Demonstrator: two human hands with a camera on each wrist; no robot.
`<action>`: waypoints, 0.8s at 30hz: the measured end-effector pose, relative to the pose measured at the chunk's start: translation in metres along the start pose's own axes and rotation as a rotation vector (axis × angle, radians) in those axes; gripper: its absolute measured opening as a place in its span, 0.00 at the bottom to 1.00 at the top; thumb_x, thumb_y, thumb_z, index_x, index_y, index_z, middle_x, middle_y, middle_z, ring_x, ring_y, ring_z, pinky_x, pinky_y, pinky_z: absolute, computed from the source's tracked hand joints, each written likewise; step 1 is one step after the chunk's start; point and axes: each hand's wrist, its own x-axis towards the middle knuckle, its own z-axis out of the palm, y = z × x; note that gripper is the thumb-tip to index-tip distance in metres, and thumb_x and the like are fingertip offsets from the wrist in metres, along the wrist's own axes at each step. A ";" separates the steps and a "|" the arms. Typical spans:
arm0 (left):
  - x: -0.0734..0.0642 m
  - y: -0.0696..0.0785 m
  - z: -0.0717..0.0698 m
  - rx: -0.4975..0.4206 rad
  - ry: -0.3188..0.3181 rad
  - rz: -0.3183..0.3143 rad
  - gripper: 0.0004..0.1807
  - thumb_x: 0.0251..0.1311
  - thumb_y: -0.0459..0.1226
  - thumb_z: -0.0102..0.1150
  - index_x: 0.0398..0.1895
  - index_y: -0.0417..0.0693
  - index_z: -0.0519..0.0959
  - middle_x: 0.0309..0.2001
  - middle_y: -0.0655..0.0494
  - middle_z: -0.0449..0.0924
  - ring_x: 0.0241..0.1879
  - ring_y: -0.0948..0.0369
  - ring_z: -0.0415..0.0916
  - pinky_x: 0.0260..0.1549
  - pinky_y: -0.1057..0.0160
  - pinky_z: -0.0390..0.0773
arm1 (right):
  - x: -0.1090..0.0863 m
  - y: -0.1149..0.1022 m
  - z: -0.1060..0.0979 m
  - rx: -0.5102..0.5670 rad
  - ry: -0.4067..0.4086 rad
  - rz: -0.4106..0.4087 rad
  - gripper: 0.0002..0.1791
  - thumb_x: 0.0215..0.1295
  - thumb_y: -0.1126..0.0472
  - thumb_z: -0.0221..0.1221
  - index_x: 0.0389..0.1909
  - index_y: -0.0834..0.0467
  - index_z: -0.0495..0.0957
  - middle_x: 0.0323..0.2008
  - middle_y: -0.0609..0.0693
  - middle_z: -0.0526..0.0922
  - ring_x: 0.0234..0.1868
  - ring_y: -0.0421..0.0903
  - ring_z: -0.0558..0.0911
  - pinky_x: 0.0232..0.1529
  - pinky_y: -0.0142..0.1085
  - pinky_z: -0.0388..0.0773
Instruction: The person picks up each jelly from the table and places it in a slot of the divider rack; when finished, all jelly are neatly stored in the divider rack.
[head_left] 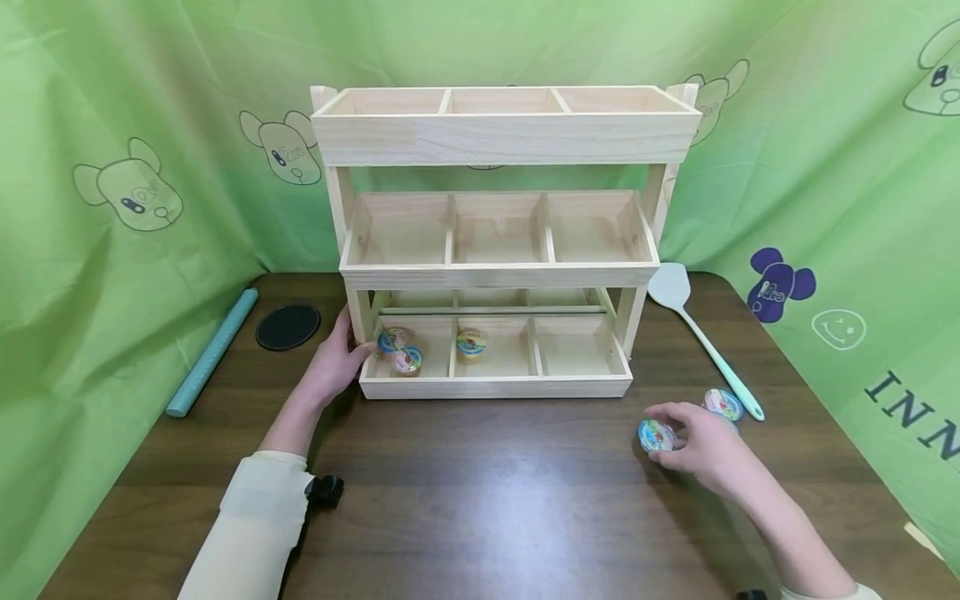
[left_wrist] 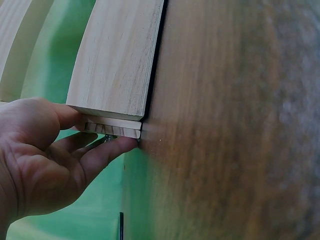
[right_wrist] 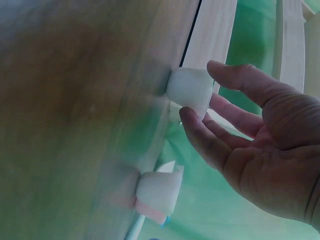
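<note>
My right hand (head_left: 705, 446) has its thumb and fingers at the rim of a small jelly cup (head_left: 656, 436), pinching it from both sides. That cup, whitish in the right wrist view, sits on the table. Behind the hand are more cups (head_left: 723, 403), one partly hidden by it. A three-tier wooden rack (head_left: 495, 389) stands in the middle. At its lower left end my left hand (head_left: 335, 360) grips the side, thumb in front and fingers behind. The bottom tier holds two jelly cups (head_left: 407, 360) in its left compartment and one cup (head_left: 471, 342) in the middle compartment.
On the right lies a spatula (head_left: 701, 329) with a pale green handle, its tip close to the loose cups. A black disc (head_left: 288, 326) and a blue-green roll (head_left: 212, 353) lie on the left. Green printed cloth (head_left: 840, 208) hangs around the wooden table (head_left: 450, 517).
</note>
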 end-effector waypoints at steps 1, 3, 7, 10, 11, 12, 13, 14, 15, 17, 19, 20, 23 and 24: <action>0.000 0.000 0.000 0.003 0.000 0.001 0.45 0.76 0.36 0.50 0.83 0.53 0.33 0.78 0.37 0.51 0.72 0.40 0.57 0.68 0.41 0.60 | 0.001 -0.001 0.001 -0.003 0.003 -0.001 0.28 0.45 0.67 0.77 0.50 0.68 0.82 0.46 0.61 0.84 0.41 0.53 0.84 0.38 0.38 0.81; 0.000 0.000 -0.001 0.008 0.002 0.000 0.45 0.76 0.36 0.50 0.83 0.53 0.33 0.78 0.37 0.51 0.72 0.39 0.57 0.68 0.41 0.60 | 0.003 -0.003 0.001 -0.007 0.022 -0.008 0.27 0.46 0.66 0.77 0.50 0.68 0.82 0.45 0.60 0.84 0.41 0.54 0.84 0.38 0.38 0.81; 0.000 0.000 -0.001 0.017 0.002 -0.002 0.44 0.76 0.35 0.50 0.83 0.52 0.33 0.77 0.36 0.52 0.72 0.39 0.57 0.68 0.41 0.59 | 0.008 -0.009 0.002 -0.018 0.080 -0.039 0.25 0.47 0.65 0.76 0.49 0.66 0.84 0.45 0.57 0.84 0.40 0.51 0.84 0.39 0.36 0.80; -0.001 0.000 -0.001 0.016 0.002 -0.006 0.44 0.76 0.35 0.50 0.83 0.51 0.33 0.77 0.36 0.52 0.72 0.39 0.57 0.68 0.41 0.60 | 0.013 -0.015 0.001 -0.007 0.110 -0.066 0.25 0.49 0.64 0.76 0.50 0.65 0.84 0.46 0.56 0.84 0.40 0.51 0.85 0.40 0.37 0.81; -0.001 0.000 -0.001 0.015 0.002 -0.006 0.44 0.76 0.35 0.50 0.83 0.51 0.33 0.77 0.36 0.52 0.72 0.39 0.57 0.68 0.41 0.60 | 0.015 -0.017 0.001 -0.002 0.118 -0.072 0.24 0.49 0.63 0.76 0.50 0.64 0.85 0.46 0.55 0.85 0.41 0.50 0.85 0.40 0.37 0.81; -0.001 0.000 -0.001 0.014 0.001 -0.005 0.44 0.76 0.35 0.50 0.83 0.51 0.33 0.77 0.36 0.52 0.72 0.39 0.57 0.68 0.41 0.59 | 0.017 -0.019 0.000 -0.003 0.129 -0.081 0.24 0.50 0.63 0.76 0.50 0.63 0.85 0.45 0.54 0.85 0.41 0.50 0.85 0.40 0.37 0.81; -0.001 0.000 -0.001 0.013 0.001 -0.003 0.44 0.76 0.35 0.50 0.83 0.51 0.33 0.77 0.35 0.52 0.72 0.39 0.57 0.69 0.41 0.59 | 0.019 -0.022 0.000 -0.001 0.137 -0.086 0.24 0.50 0.62 0.76 0.50 0.63 0.85 0.45 0.54 0.85 0.41 0.50 0.85 0.40 0.37 0.81; -0.001 0.000 -0.001 0.011 0.002 -0.002 0.44 0.76 0.35 0.50 0.83 0.50 0.33 0.77 0.35 0.52 0.72 0.39 0.57 0.69 0.41 0.59 | 0.021 -0.025 -0.001 0.003 0.142 -0.093 0.24 0.50 0.62 0.76 0.50 0.62 0.85 0.45 0.53 0.85 0.41 0.50 0.85 0.41 0.37 0.81; -0.001 0.001 -0.001 0.010 0.003 -0.002 0.44 0.76 0.35 0.50 0.83 0.50 0.33 0.77 0.35 0.52 0.72 0.39 0.57 0.69 0.41 0.59 | 0.023 -0.027 -0.002 0.001 0.147 -0.101 0.23 0.50 0.62 0.76 0.49 0.62 0.86 0.45 0.53 0.85 0.41 0.49 0.85 0.41 0.37 0.80; -0.001 0.001 -0.001 0.009 0.001 -0.003 0.44 0.76 0.35 0.50 0.83 0.51 0.33 0.77 0.35 0.52 0.72 0.39 0.57 0.69 0.41 0.59 | 0.028 -0.033 -0.003 0.002 0.149 -0.113 0.23 0.51 0.62 0.76 0.49 0.62 0.86 0.45 0.52 0.86 0.41 0.49 0.85 0.41 0.37 0.80; -0.001 0.001 -0.001 0.009 0.000 -0.006 0.44 0.76 0.35 0.50 0.83 0.51 0.33 0.77 0.35 0.53 0.72 0.39 0.58 0.68 0.41 0.60 | 0.033 -0.037 -0.003 0.011 0.144 -0.129 0.23 0.50 0.63 0.76 0.49 0.63 0.86 0.45 0.53 0.86 0.41 0.49 0.84 0.41 0.37 0.80; -0.001 0.000 -0.001 0.010 0.000 -0.008 0.44 0.76 0.36 0.50 0.83 0.52 0.33 0.77 0.36 0.53 0.72 0.39 0.58 0.68 0.41 0.60 | 0.036 -0.039 -0.003 0.019 0.140 -0.137 0.23 0.50 0.64 0.76 0.49 0.63 0.86 0.45 0.54 0.86 0.41 0.49 0.84 0.41 0.37 0.81; -0.001 0.000 0.000 0.008 0.000 -0.017 0.44 0.76 0.36 0.50 0.83 0.53 0.33 0.77 0.37 0.53 0.71 0.39 0.59 0.68 0.41 0.60 | 0.045 -0.045 -0.002 0.038 0.129 -0.158 0.23 0.50 0.64 0.76 0.50 0.63 0.86 0.45 0.54 0.85 0.41 0.48 0.84 0.42 0.39 0.81; -0.001 0.000 0.000 0.010 0.002 -0.017 0.44 0.77 0.36 0.50 0.83 0.53 0.33 0.77 0.37 0.53 0.71 0.39 0.59 0.68 0.41 0.60 | 0.048 -0.047 -0.001 0.046 0.123 -0.166 0.23 0.51 0.64 0.76 0.50 0.63 0.86 0.45 0.54 0.85 0.41 0.48 0.84 0.42 0.40 0.81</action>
